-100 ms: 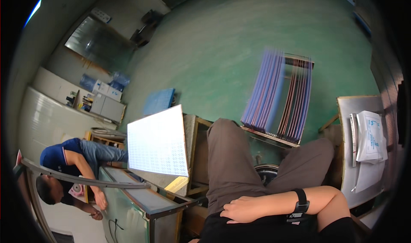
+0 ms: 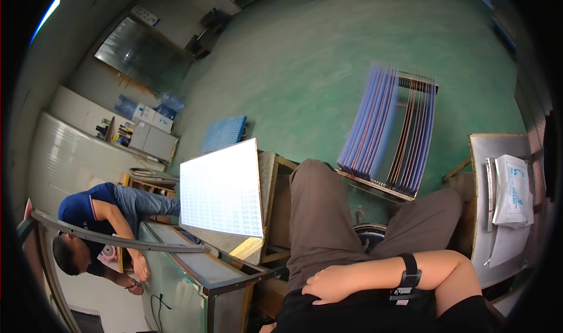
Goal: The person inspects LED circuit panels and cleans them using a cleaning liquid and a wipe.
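Note:
My right hand (image 2: 329, 285) rests on my lap against the black shirt, its fingers loosely laid out with nothing seen in them. A black strap (image 2: 409, 271) circles that forearm. Of my left hand (image 2: 268, 328) only a sliver shows at the lower edge, its fingers hidden. Left of my knees, a white panel (image 2: 223, 186) printed with rows of small marks lies tilted on a grey bench top (image 2: 267, 177). Beyond my knees stands a rack (image 2: 375, 184) holding several thin bluish-purple sheets (image 2: 366, 124) upright. Neither hand touches the panel or the rack.
A person in a blue shirt (image 2: 88, 207) bends over a glass-sided frame table (image 2: 176, 286) at the left, hands close together. At my right, a metal-topped table (image 2: 484, 148) carries a white plastic package (image 2: 512, 189). A blue slatted stack (image 2: 224, 133) sits on the green floor.
The whole scene has shifted slightly to the right in the picture as my head turns a little. My right hand stays on my lap.

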A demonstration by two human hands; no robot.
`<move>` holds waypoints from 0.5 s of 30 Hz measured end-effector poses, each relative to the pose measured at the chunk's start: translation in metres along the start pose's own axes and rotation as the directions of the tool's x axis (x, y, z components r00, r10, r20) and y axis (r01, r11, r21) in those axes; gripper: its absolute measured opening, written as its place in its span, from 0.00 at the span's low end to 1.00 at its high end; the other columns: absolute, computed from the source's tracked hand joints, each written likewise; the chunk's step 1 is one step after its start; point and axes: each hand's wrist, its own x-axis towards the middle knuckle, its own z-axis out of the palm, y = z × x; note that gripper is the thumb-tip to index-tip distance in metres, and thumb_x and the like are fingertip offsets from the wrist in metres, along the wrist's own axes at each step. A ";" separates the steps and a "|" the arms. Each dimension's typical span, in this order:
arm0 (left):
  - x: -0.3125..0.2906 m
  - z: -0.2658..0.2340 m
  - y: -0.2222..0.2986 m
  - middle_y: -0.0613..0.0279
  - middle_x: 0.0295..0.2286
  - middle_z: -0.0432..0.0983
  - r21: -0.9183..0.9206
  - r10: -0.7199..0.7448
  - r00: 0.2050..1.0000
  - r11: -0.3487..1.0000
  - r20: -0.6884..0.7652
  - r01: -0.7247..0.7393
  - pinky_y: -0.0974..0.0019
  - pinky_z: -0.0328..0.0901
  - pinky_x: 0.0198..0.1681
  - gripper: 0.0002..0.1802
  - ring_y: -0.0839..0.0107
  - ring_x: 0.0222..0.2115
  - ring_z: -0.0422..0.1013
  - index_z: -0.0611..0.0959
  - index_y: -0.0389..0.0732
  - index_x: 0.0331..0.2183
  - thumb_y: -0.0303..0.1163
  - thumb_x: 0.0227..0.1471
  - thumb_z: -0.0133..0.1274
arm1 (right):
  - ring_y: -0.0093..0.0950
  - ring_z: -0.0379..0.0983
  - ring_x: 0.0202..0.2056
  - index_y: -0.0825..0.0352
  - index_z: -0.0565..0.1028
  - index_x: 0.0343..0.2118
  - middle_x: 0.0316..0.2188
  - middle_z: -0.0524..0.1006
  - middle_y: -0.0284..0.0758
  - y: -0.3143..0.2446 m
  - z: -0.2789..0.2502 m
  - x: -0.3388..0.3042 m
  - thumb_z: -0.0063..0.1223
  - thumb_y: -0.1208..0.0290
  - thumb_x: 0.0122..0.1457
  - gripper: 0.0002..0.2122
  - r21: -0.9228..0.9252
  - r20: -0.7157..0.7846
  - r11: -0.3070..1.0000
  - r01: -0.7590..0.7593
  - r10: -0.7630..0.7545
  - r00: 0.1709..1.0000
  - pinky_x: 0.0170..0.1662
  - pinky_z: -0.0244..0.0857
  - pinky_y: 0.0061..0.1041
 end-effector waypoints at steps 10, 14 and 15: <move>-0.012 0.001 0.027 0.48 0.25 0.73 -0.067 0.182 0.971 0.979 -0.158 -0.194 0.63 0.63 0.31 0.06 0.57 0.27 0.70 0.75 0.32 0.32 0.24 0.51 0.47 | 0.34 0.67 0.39 0.65 0.62 0.52 0.37 0.69 0.40 0.017 -0.001 -0.039 0.45 0.59 0.57 0.23 0.417 0.065 0.909 -0.010 -0.019 0.998 0.44 0.61 0.31; -0.001 -0.006 0.022 0.52 0.28 0.74 0.102 0.371 0.927 0.925 -0.054 -0.365 0.63 0.66 0.33 0.06 0.55 0.30 0.72 0.75 0.36 0.33 0.27 0.51 0.48 | 0.31 0.68 0.39 0.64 0.65 0.50 0.38 0.69 0.38 0.002 -0.018 -0.060 0.48 0.63 0.53 0.21 0.375 0.118 0.914 -0.153 0.117 0.986 0.43 0.62 0.30; 0.000 -0.005 0.026 0.52 0.28 0.74 0.095 0.342 0.934 0.938 -0.101 -0.333 0.63 0.66 0.33 0.06 0.55 0.30 0.72 0.75 0.36 0.33 0.27 0.51 0.48 | 0.31 0.68 0.37 0.64 0.66 0.50 0.38 0.69 0.38 -0.007 -0.025 -0.067 0.48 0.64 0.52 0.21 0.379 0.121 0.903 -0.202 0.167 0.978 0.42 0.63 0.30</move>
